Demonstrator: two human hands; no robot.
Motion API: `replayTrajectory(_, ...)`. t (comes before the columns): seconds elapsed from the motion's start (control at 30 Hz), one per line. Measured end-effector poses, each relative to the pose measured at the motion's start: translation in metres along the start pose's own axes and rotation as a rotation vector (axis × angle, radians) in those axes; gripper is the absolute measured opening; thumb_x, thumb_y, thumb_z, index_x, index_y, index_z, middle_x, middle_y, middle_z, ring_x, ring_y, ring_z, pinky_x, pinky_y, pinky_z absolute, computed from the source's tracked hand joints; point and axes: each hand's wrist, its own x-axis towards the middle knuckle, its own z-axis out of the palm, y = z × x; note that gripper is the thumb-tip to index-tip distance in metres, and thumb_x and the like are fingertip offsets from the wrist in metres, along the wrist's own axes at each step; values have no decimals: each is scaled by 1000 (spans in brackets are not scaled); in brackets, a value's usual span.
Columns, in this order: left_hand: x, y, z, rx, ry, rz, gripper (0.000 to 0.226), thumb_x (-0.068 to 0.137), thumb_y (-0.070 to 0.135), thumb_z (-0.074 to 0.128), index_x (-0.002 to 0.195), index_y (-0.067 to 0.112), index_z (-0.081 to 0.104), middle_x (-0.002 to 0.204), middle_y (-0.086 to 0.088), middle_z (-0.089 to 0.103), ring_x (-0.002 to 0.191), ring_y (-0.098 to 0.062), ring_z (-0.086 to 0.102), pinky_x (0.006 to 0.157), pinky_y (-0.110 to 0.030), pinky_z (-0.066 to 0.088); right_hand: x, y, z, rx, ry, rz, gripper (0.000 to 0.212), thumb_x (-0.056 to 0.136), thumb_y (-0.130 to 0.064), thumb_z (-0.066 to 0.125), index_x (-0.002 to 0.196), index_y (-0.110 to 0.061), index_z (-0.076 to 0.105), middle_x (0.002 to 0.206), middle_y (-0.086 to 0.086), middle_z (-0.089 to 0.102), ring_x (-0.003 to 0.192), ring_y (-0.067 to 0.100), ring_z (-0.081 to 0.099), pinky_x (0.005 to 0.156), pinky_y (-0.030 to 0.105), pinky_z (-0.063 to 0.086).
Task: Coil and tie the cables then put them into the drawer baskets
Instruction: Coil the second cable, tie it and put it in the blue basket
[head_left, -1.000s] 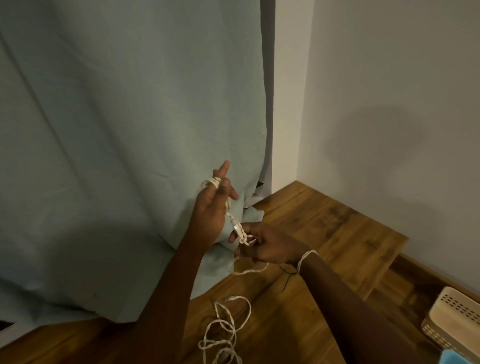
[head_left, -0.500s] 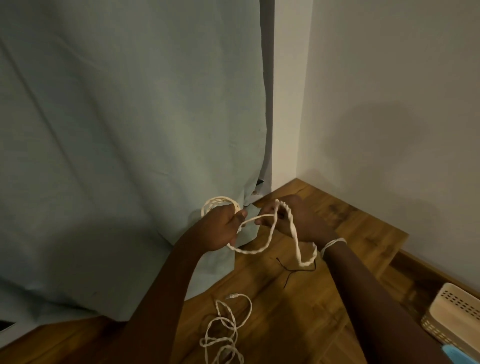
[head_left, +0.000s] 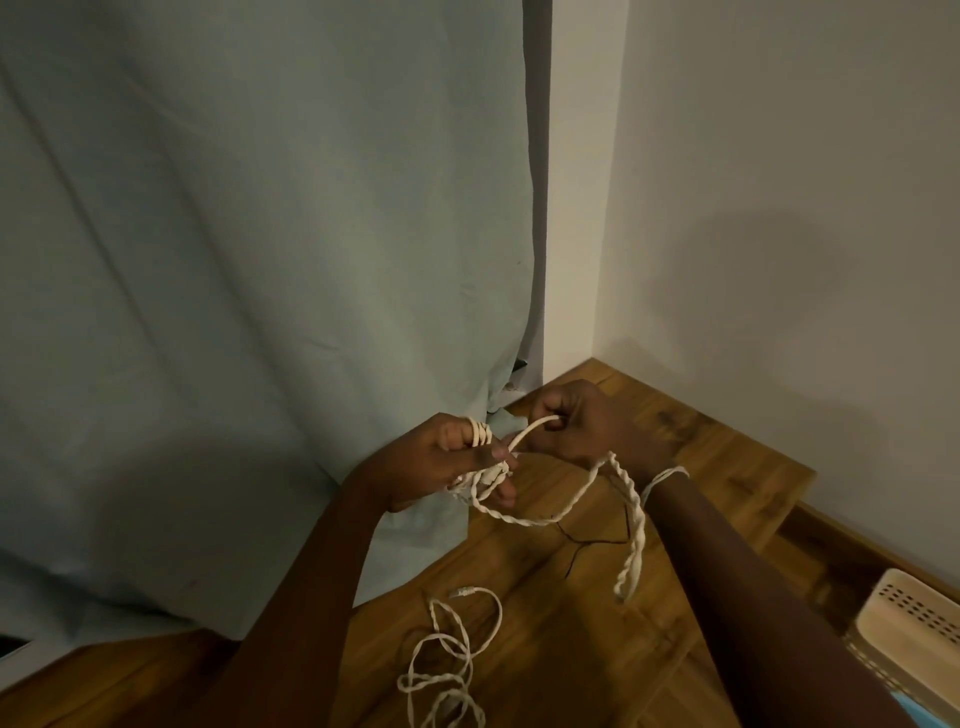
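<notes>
Our left hand (head_left: 447, 462) holds white cable (head_left: 524, 519) coils wound round its fingers; our right hand (head_left: 582, 421) pinches a strand above the wooden floor (head_left: 571, 649), its slack trailing down.

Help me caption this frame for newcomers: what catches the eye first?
The two hands at centre: the left hand has the white twisted cable wound round its fingers, and the right hand pinches a strand. More of the cable lies loose on the wooden floor below, and a pale curtain fills the left.

The twisted, cream-white cable (head_left: 524, 517) looks matt; the brown wooden floor (head_left: 691, 467) carries a soft sheen; the pale green cloth curtain (head_left: 260, 260) is matt.
</notes>
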Motion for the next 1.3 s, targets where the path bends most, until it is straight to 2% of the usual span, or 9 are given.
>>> replayTrajectory(0.13, -1, 5, 6, -1, 16, 42, 23, 94, 5, 58, 80, 18, 71, 85, 1, 77, 84, -16, 74, 76, -25, 57, -1, -1, 0, 149, 3, 51, 26, 80, -13, 82, 67, -1, 62, 59, 12, 57, 54, 23, 50, 56, 30, 45)
replayTrajectory(0.27, 2, 3, 1, -87, 214, 103, 20, 93, 12, 63, 105, -2, 70, 102, -18, 74, 98, -35, 70, 92, -51, 54, -3, -5, -6, 276, -64, 136, 42, 81, -22, 79, 76, 12, 55, 61, 22, 43, 54, 20, 41, 51, 27, 38)
replayTrajectory(0.47, 7, -15, -14, -190, 549, 71, 12, 97, 21, 58, 99, 14, 67, 106, -14, 74, 100, -30, 71, 97, -54, 51, -13, -18, -29, 505, -236, 232, 32, 86, -46, 72, 78, -16, 71, 57, 7, 35, 47, 14, 25, 44, 21, 23)
replayTrajectory(0.6, 7, -15, -14, -220, 590, 62, 17, 100, 10, 48, 97, 16, 64, 111, -19, 71, 98, -30, 71, 93, -51, 54, -26, -17, -42, 681, -272, 192, 35, 85, -45, 74, 86, -9, 76, 55, 8, 30, 46, 18, 19, 44, 25, 19)
replayTrajectory(0.8, 14, -27, -4, -173, 554, 37, 20, 99, 25, 54, 91, 17, 71, 103, -12, 75, 97, -29, 72, 92, -51, 54, -15, -9, -22, 23, -77, 256, 15, 97, -22, 63, 90, -19, 76, 72, -17, 68, 68, -2, 62, 71, 20, 49)
replayTrajectory(0.9, 18, -28, 3, -14, 501, 31, 30, 95, 40, 55, 94, 14, 72, 97, -5, 76, 91, -20, 73, 89, -48, 57, -19, 7, -5, -109, -194, 154, 22, 90, -15, 64, 106, -4, 74, 108, 10, 73, 98, 15, 65, 90, 28, 52)
replayTrajectory(1.03, 18, -35, 9, 133, 533, 90, 55, 92, 57, 53, 87, 4, 66, 85, -19, 70, 81, -32, 70, 75, -54, 56, -18, 7, 2, 210, -176, 316, 22, 95, -8, 61, 111, -13, 75, 130, 2, 66, 123, 14, 59, 109, 34, 46)
replayTrajectory(1.13, 19, -38, 10, 125, 561, 101, 59, 91, 58, 53, 85, 0, 62, 85, -25, 66, 82, -39, 67, 73, -56, 54, -13, -2, 6, 269, -316, 327, 18, 95, -16, 67, 111, -11, 73, 105, 8, 76, 96, 17, 72, 92, 33, 58)
replayTrajectory(1.3, 21, -35, 14, 94, 584, 79, 51, 92, 55, 52, 80, 7, 65, 78, -14, 70, 74, -24, 69, 75, -48, 58, -10, -17, 23, -179, -386, 149, 18, 89, -17, 74, 104, -8, 72, 88, -6, 68, 66, -1, 62, 65, 10, 46)
